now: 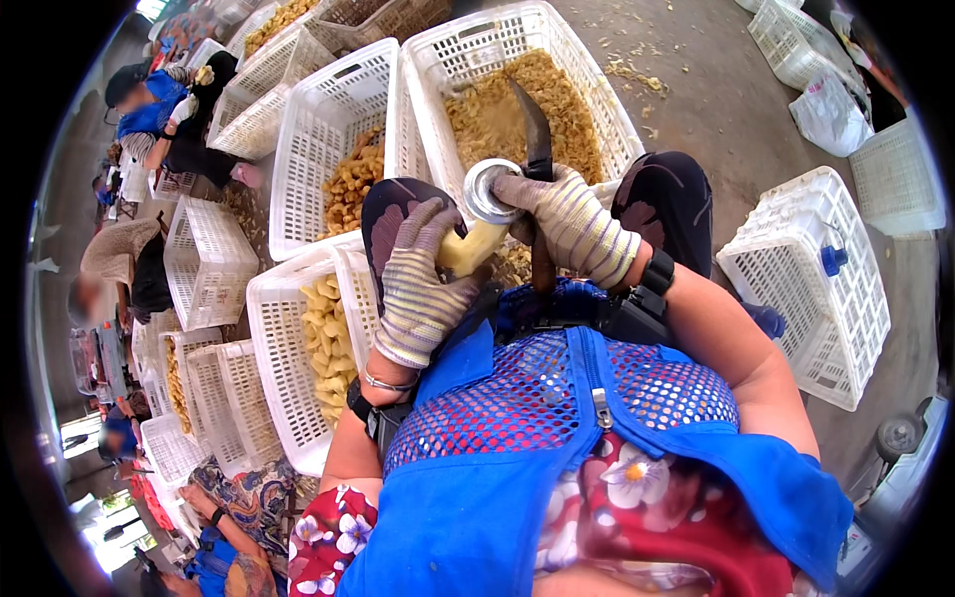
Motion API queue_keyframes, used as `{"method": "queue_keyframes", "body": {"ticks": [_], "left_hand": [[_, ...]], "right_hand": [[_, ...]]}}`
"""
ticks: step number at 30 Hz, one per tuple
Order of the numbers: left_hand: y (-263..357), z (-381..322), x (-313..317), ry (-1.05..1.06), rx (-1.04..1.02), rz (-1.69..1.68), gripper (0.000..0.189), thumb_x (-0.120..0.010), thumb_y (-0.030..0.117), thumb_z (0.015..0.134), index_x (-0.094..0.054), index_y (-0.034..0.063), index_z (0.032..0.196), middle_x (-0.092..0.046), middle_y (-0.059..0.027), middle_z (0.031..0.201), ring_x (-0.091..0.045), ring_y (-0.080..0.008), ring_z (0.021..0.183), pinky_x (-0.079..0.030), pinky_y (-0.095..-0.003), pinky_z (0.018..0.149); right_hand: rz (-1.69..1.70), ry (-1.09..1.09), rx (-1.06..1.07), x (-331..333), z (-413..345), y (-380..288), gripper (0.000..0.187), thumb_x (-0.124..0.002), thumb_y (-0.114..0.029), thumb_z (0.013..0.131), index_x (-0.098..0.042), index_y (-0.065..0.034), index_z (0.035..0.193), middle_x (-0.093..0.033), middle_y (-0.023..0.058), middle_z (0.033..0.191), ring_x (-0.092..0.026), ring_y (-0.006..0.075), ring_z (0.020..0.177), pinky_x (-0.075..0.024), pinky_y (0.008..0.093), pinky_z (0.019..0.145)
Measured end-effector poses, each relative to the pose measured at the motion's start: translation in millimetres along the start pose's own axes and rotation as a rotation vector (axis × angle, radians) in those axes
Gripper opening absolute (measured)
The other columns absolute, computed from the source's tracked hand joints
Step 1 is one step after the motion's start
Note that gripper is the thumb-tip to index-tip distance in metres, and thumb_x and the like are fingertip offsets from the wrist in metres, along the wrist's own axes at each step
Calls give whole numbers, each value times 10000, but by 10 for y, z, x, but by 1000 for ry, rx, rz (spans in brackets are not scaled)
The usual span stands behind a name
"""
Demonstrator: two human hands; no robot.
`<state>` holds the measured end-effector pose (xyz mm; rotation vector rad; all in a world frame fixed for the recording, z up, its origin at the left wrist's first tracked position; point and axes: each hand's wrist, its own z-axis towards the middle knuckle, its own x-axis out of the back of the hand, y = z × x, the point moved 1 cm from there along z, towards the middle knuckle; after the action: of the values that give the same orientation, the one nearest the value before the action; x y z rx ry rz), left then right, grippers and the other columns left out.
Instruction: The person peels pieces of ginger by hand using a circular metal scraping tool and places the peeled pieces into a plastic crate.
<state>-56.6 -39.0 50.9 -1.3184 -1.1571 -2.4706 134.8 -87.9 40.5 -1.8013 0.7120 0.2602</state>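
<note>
My left hand [427,291], in a striped knit glove, grips a peeled, pale yellow piece of ginger root [471,248]. A round metal ring-shaped tool [492,191] touches the top of that piece; my right hand [571,216], gloved alike, holds it between thumb and fingers. The same hand also has a knife with a curved dark blade [531,123], pointing away from me, its brown handle below the palm. Under and beyond my hands stands a white crate [522,15] of brown peelings [522,112]. The underside of the ring tool is hidden.
Left of my knees, one white crate [332,74] holds unpeeled ginger [354,183] and a nearer crate [287,373] holds peeled pieces [327,343]. An upturned white crate [813,283] stands at right. Several co-workers sit among crates at far left, one with gloved hands [183,110].
</note>
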Motion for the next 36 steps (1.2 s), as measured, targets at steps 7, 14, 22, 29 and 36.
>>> {"method": "queue_keyframes", "body": {"ticks": [7, 14, 22, 29, 36], "left_hand": [[30, 42, -12, -66, 113, 156, 507, -802, 129, 658, -637, 62, 1133, -596, -177, 1211, -557, -386, 1140, -451, -456, 979], [-2, 61, -79, -153, 16, 333, 336, -740, 216, 703, -650, 65, 990, -626, -154, 986, -577, -376, 949, -441, -485, 854], [-89, 55, -30, -89, -10, 444, 291, -740, 280, 722, -639, 62, 886, -607, -166, 838, -579, -368, 857, -446, -468, 763], [-52, -6, -23, -85, -81, 484, 268, -735, 285, 686, -611, 89, 821, -593, -145, 838, -573, -341, 857, -438, -463, 742], [-160, -136, 115, 54, -29, 310, 261, -761, 180, 699, -620, 49, 875, -595, -133, 864, -575, -345, 843, -462, -471, 784]], "right_hand": [[-43, -2, 8, -39, 29, 65, 147, -722, -113, 875, -679, -9, 970, -679, 45, 849, -642, 139, 722, -521, 283, 624], [-209, 58, 24, -47, 62, 52, 189, -727, -189, 872, -675, -20, 940, -661, 29, 801, -600, 113, 633, -487, 279, 537], [-499, 87, 77, -148, -48, -120, 255, -696, -159, 856, -673, 26, 1031, -688, 58, 843, -621, 115, 685, -526, 292, 608], [-1069, 5, 270, -114, 104, 30, 301, -657, -243, 848, -710, -18, 1040, -710, 191, 836, -703, 281, 765, -549, 388, 711], [-789, 368, 294, 529, 380, -444, 328, -732, -231, 850, -688, 13, 1066, -729, 122, 861, -689, 207, 770, -555, 344, 722]]}}
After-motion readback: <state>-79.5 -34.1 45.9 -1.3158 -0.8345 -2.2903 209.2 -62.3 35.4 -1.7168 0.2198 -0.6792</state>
